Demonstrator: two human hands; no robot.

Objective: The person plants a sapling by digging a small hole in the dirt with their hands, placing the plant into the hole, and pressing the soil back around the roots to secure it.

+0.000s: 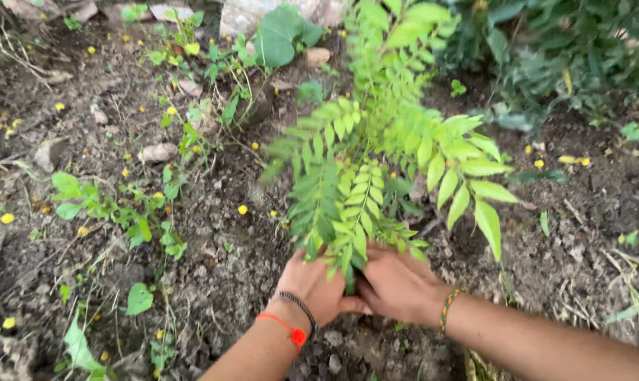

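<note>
Head view shows the young leafy plant [376, 162] standing upright in dark soil [249, 275] at the middle of the scene, its stem base hidden between your two hands. Your left hand [318, 286] and right hand [398, 283] meet around that base, thumbs touching, palms pressed down and inward on the earth; whether the fingers actually pinch the stem or only pack the soil beside it, I cannot tell, because the lower fronds cover them.

The risk sits right there. Press too hard toward the stem and you may bruise or snap it, since it looks thin against so much foliage. Lean unevenly with one hand and the plant could tilt, the top-heavy crown pulling it over in loose ground. The low fronds draped over your knuckles could tear if you draw your hands back sharply.

To the left lie small weeds [115, 212], scattered yellow petals [242, 209] and stones [157, 152]; a darker shrub [566, 56] stands far right.
</note>
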